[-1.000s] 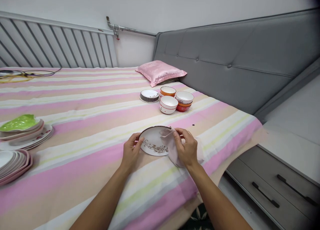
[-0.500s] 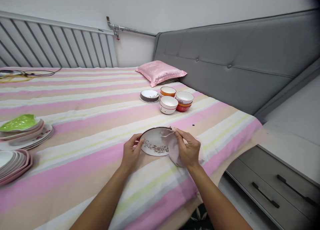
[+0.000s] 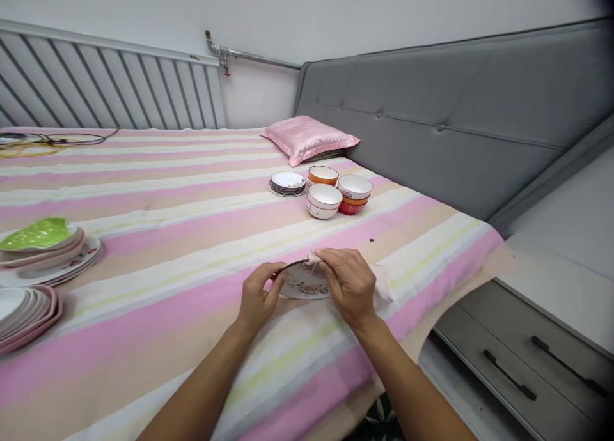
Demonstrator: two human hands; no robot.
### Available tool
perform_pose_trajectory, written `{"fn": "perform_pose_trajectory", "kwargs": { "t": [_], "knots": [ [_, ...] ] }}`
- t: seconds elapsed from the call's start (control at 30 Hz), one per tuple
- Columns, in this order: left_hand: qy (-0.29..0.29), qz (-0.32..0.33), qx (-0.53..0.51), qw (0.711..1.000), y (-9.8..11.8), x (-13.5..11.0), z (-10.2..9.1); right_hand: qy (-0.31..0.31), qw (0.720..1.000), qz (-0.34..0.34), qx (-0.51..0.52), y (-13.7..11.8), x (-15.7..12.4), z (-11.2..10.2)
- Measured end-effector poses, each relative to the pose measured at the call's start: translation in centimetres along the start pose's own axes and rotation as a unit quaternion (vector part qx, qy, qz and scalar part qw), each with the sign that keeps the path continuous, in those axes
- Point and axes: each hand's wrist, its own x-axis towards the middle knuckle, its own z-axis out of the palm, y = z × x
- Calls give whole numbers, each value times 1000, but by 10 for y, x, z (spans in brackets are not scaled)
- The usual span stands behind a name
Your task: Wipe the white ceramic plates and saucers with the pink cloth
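A white plate (image 3: 301,282) with a brown rim and brown floral print is held tilted over the bed's near side. My left hand (image 3: 259,295) pinches its left edge between thumb and fingers. My right hand (image 3: 352,284) is closed on a pale pink cloth (image 3: 313,259), pressing it over the plate's upper rim. More of the cloth shows behind the right hand; the rest is hidden by that hand. The right part of the plate is covered by my right fingers.
Beyond the hands stand a stack of small plates (image 3: 288,181) and stacked bowls (image 3: 325,199) on the striped bedsheet (image 3: 167,255). At left lie stacked dishes (image 3: 71,265) and a green leaf-shaped dish (image 3: 36,234). A pink pillow (image 3: 309,137) rests by the grey headboard (image 3: 432,108); a drawer cabinet (image 3: 518,345) stands right.
The plate has tipped so its face shows as a narrower oval. My right hand and the cloth have slid left along the upper rim. My left hand has shifted slightly right.
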Motion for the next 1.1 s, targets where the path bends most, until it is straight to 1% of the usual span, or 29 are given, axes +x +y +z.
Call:
{"fn": "perform_pose_trajectory", "kwargs": {
  "t": [0.13,0.23,0.33,0.43,0.53,0.67,0.8,1.1],
  "knots": [
    [-7,3,0,1000,1,0,0,-52,998,-1,-42,-2,1,4],
    [-5,1,1,1000,1,0,0,-71,996,5,-60,1,1,5],
    [-6,-4,0,1000,1,0,0,-75,996,18,-50,4,2,4],
    [-4,-19,-3,1000,0,0,1,-73,996,39,-14,9,2,3],
    [3,-30,-7,1000,-1,1,2,-67,995,74,24,13,1,1],
    [7,-51,-11,999,-2,2,2,-76,987,132,58,17,-2,1],
    [7,-78,-24,997,-2,3,1,-77,978,179,75,19,-5,1],
    [-8,-126,-37,991,0,6,-3,-82,962,247,89,24,-8,4]
  ]
}}
